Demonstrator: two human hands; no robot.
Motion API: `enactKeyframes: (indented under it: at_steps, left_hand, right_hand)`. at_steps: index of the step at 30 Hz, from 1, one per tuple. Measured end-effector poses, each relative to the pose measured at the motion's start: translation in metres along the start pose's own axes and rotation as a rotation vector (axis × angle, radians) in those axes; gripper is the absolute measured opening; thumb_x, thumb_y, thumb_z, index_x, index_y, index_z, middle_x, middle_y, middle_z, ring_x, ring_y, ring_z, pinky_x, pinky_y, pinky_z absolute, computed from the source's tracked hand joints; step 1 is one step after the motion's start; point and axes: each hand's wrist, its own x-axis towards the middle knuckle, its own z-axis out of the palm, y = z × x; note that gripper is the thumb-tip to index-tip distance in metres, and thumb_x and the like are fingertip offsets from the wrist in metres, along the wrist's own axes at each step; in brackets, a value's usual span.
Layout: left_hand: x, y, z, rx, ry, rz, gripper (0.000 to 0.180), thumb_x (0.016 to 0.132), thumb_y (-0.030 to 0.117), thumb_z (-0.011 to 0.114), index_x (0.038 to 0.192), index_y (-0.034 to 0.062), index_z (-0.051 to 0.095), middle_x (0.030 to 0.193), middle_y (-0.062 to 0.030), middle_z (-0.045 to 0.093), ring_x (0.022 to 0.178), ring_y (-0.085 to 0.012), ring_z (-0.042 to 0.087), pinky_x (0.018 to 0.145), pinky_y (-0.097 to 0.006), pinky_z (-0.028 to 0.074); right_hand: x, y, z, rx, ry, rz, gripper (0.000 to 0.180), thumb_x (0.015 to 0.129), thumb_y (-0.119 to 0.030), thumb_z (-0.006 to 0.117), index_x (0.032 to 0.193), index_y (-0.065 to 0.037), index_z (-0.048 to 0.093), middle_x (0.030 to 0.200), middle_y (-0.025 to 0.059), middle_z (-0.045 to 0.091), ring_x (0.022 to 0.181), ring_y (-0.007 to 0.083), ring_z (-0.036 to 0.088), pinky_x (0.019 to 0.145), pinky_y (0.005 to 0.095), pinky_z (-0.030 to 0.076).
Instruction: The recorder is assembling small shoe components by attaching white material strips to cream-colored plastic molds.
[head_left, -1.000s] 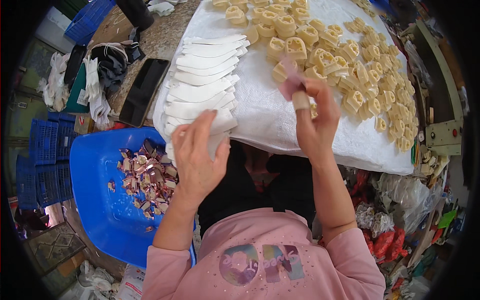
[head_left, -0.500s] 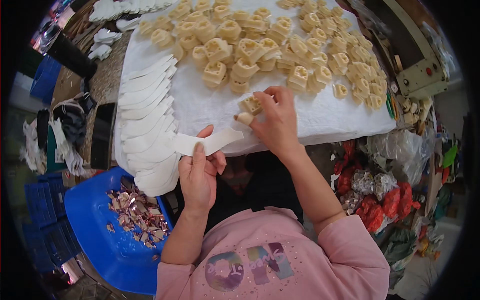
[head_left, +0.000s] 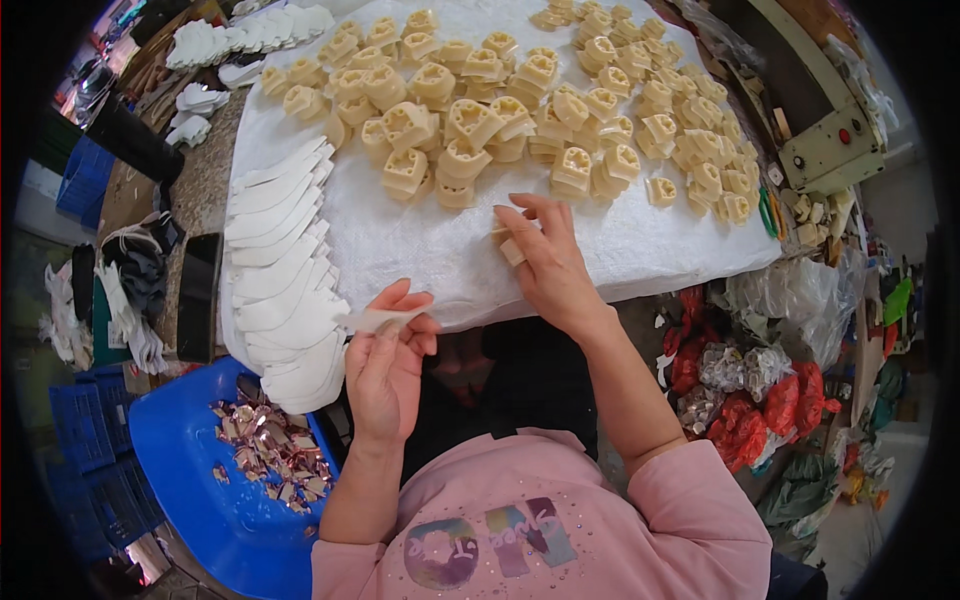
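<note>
The left hand (head_left: 385, 365) pinches a thin white curved strip (head_left: 378, 318) between thumb and fingers, holding it just off the near edge of the counter (head_left: 700, 245), which is covered by a white sheet. The right hand (head_left: 548, 262) rests on that sheet with its fingers curled around a small cream plastic piece (head_left: 511, 247) — only part of the piece shows past the fingertips. Just beyond it lies a wide scatter of cream plastic moulded pieces (head_left: 520, 110) spread over the far half of the sheet. Along the sheet's left edge a fanned stack of white curved strips (head_left: 280, 270) overlaps like shingles, near the left hand. Below that stack sits a blue plastic tub (head_left: 190, 470) holding shiny pinkish foil scraps (head_left: 270, 455). A dark phone (head_left: 198, 295) lies left of the stack.
</note>
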Motion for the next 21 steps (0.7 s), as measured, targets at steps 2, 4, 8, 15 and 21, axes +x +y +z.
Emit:
enactKeyframes:
  at_steps: [2, 4, 8, 15, 21]
  left_hand:
    - [0.000, 0.006, 0.006, -0.113, 0.025, -0.075, 0.041, 0.098, 0.021, 0.036, 0.127, -0.0074, 0.040, 0.091, -0.0154, 0.059, 0.075, -0.0170, 0.053, 0.065, -0.027, 0.043]
    - [-0.001, 0.002, -0.005, -0.068, -0.040, -0.061, 0.042, 0.098, 0.023, 0.036, 0.127, -0.0074, 0.041, 0.093, -0.0151, 0.059, 0.077, -0.0172, 0.054, 0.065, -0.027, 0.043]
    - [-0.007, 0.000, -0.012, 0.035, -0.072, -0.037, 0.044, 0.099, 0.026, 0.037, 0.125, -0.0081, 0.043, 0.098, -0.0129, 0.059, 0.081, -0.0166, 0.054, 0.067, -0.028, 0.043]
    - [-0.021, 0.006, 0.007, -0.011, -0.069, 0.042, 0.038, 0.099, 0.019, 0.038, 0.120, -0.0102, 0.048, 0.109, -0.0136, 0.058, 0.096, -0.0142, 0.056, 0.081, -0.027, 0.045]
    - [-0.028, 0.012, 0.003, 0.018, -0.165, 0.038, 0.036, 0.098, 0.019, 0.038, 0.118, -0.0092, 0.049, 0.117, -0.0165, 0.055, 0.108, -0.0207, 0.055, 0.094, -0.035, 0.044]
  right_hand:
    - [-0.003, 0.008, 0.004, 0.069, 0.039, -0.018, 0.050, 0.067, 0.013, 0.050, 0.114, -0.005, 0.057, 0.097, 0.0173, 0.056, 0.085, 0.0317, 0.057, 0.082, 0.0360, 0.046]
    - [-0.007, 0.006, -0.005, 0.239, 0.026, 0.062, 0.052, 0.065, 0.015, 0.049, 0.112, -0.006, 0.058, 0.096, 0.0163, 0.057, 0.086, 0.0315, 0.057, 0.080, 0.0343, 0.046]
    - [-0.015, -0.044, -0.021, 0.738, 0.072, 0.203, 0.038, 0.072, 0.010, 0.057, 0.107, -0.004, 0.060, 0.095, 0.0139, 0.060, 0.084, 0.0258, 0.059, 0.075, 0.0302, 0.047]
    - [-0.021, -0.076, 0.005, 0.780, 0.226, -0.146, 0.037, 0.077, 0.008, 0.061, 0.111, -0.005, 0.055, 0.100, 0.0126, 0.059, 0.087, 0.0262, 0.058, 0.069, 0.0312, 0.050]
    - [-0.021, -0.076, 0.010, 0.737, 0.261, -0.273, 0.043, 0.071, 0.012, 0.061, 0.110, -0.006, 0.056, 0.101, 0.0120, 0.058, 0.088, 0.0271, 0.056, 0.071, 0.0327, 0.051]
